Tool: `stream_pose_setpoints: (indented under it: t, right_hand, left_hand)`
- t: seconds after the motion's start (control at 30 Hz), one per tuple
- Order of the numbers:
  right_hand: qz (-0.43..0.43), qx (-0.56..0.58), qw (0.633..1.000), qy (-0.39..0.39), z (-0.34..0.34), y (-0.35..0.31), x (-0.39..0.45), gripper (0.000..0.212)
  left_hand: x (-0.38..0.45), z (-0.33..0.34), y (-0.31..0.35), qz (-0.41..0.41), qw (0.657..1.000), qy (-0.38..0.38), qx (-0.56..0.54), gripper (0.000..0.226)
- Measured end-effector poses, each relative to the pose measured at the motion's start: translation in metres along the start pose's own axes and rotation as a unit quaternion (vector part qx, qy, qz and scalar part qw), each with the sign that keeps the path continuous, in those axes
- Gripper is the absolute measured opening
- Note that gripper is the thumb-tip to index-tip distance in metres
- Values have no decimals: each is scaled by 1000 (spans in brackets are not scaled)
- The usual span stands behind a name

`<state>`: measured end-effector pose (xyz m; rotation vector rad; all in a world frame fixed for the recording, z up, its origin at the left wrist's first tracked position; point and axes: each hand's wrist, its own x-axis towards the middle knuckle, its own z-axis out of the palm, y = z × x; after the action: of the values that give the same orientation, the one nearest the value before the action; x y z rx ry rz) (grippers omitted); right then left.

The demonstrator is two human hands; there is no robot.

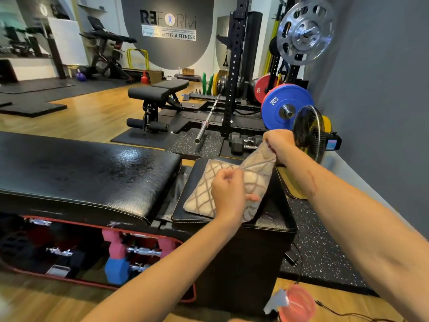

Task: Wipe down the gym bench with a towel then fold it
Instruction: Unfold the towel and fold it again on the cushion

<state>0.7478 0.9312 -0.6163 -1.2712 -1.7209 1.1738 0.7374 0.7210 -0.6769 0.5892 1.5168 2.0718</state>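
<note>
My left hand [228,194] pinches the towel's [209,194] near edge on the small pad [274,219]; my right hand [277,141], farther out at one o'clock, grips its raised corner. Long axis runs seven to one, ready to fold toward me.

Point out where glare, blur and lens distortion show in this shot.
Head view: glare sits as a white sheen on the bench pad; the pink bottle at the bottom edge is blurred; the wide lens bends the rack and stretches the forearms near the frame's edges; the towel, the left hand and the right hand look fairly sharp.
</note>
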Motion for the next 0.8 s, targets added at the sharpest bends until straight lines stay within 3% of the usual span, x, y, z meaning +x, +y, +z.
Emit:
stream_pose_setpoints:
  t: [0.23, 0.37, 0.47, 0.57, 0.7, 0.8]
  right_hand:
    - [-39, -18, 997, -67, 76, -11, -15, 17]
    - [-45, -37, 993, -100, 95, -9, -21, 13]
    - [-89, -70, 986, -123, 105, -2, -18, 24]
    - [-118, -172, 962, -178, 110, 9, -16, 47]
    - [-157, -366, 879, -263, 117, 36, -18, 57]
    - [-195, -351, 887, -228, 122, 61, -25, 56]
  left_hand:
    - [24, -57, -6, -99, 988, 117, 9, 15]
    - [29, -80, -11, -129, 983, 126, 41, 15]
    - [34, -90, -18, -141, 982, 108, 67, 17]
    - [37, -97, -28, -147, 979, 115, 82, 25]
    - [39, -103, -39, -155, 975, 139, 82, 25]
    - [42, -107, -44, -157, 972, 154, 83, 30]
